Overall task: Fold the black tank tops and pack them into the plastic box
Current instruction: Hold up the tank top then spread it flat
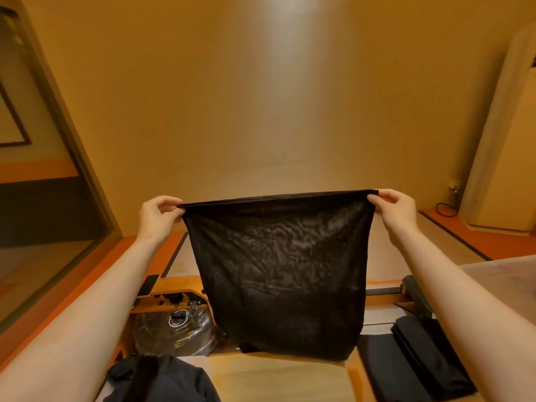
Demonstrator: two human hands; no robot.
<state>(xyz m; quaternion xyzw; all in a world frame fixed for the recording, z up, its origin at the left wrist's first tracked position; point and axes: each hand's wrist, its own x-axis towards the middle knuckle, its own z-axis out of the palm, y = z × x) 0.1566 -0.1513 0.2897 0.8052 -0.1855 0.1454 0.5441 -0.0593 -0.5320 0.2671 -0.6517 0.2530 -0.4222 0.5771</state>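
Nearest, at the bottom left edge, lies a crumpled heap of black cloth [156,378]. Beside it, in the middle, is a tan flat surface [278,381] with an orange wooden edge. At the bottom right sits a stack of flat folded black cloth [420,358].

Two bare forearms reach forward from the lower corners. Between them a sheer black tank top [278,271] hangs in the air above the tan surface. Its top edge is pulled straight and level, and its lower end hangs just above the near surface. The left hand [161,211] pinches the left top corner between thumb and curled fingers. The right hand [393,206] pinches the right top corner the same way.

The hanging cloth stands in front of a wooden machine with a clear round tank [174,329] and hides its right part. The tank and a black dial show at the cloth's left edge. A black flat phone [148,285] rests on the machine's upper left end. To the right of the cloth a dark rail runs off behind it.

Farther back are pale floor mats with dark borders [452,242], and a black cable [446,210] lies in the right corner. A tall beige padded panel [504,140] leans there. A glass door [43,198] fills the left side, and a plain tan wall [261,97] closes the room.
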